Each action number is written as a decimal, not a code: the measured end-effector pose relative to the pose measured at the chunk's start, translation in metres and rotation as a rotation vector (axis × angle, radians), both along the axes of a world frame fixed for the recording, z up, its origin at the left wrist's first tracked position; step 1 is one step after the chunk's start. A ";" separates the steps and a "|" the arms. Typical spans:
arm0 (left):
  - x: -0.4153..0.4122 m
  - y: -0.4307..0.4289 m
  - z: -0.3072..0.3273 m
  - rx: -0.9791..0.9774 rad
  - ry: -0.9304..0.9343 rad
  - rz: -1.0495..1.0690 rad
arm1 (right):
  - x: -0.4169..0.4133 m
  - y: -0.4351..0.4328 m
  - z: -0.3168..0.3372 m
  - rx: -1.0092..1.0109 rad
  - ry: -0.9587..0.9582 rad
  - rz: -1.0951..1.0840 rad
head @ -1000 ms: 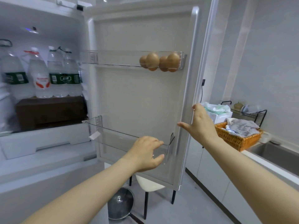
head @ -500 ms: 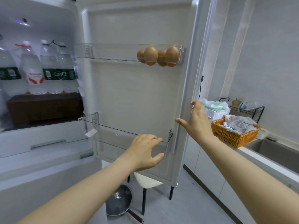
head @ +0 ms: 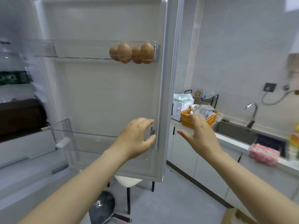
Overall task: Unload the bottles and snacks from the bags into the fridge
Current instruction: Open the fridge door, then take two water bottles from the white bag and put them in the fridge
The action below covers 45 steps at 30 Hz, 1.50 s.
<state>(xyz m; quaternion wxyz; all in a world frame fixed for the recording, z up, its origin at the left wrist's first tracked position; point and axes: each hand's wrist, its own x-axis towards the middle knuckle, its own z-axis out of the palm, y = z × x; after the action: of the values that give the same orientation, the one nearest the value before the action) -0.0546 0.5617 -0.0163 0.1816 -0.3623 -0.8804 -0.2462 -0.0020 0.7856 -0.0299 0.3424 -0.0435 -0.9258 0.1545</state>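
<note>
Both hands are empty, fingers spread: the left hand (head: 135, 139) curls near the clear plastic lower door shelf (head: 90, 139), while the right hand (head: 199, 135) has let go of the tall white fridge door (head: 168, 94). Farther left, plastic water bottles (head: 13, 75) already stand inside the fridge; no bags show, so I judge she turns away for more.

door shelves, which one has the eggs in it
The upper door shelf: four brown eggs sit at its right end. The lower door shelf looks bare.

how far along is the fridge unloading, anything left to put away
Bottles already stand on the shelf inside; whether they came from the bags can't be told. Nothing is in hand: the left hand and right hand are both open and empty by the fridge door. The lower door shelf holds nothing. No bags are in view, so what's left is unclear.
</note>
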 end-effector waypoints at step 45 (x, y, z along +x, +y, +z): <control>0.644 0.037 -0.085 -0.129 -0.259 -1.877 | 0.746 -0.317 -0.102 -0.465 0.371 -1.874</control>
<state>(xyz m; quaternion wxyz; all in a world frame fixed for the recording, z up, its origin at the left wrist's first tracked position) 0.5891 0.5989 -0.1016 -0.2098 -0.9012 -0.2549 -0.2809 0.7442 0.4689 -0.1323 0.4491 -0.8015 -0.3949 0.0032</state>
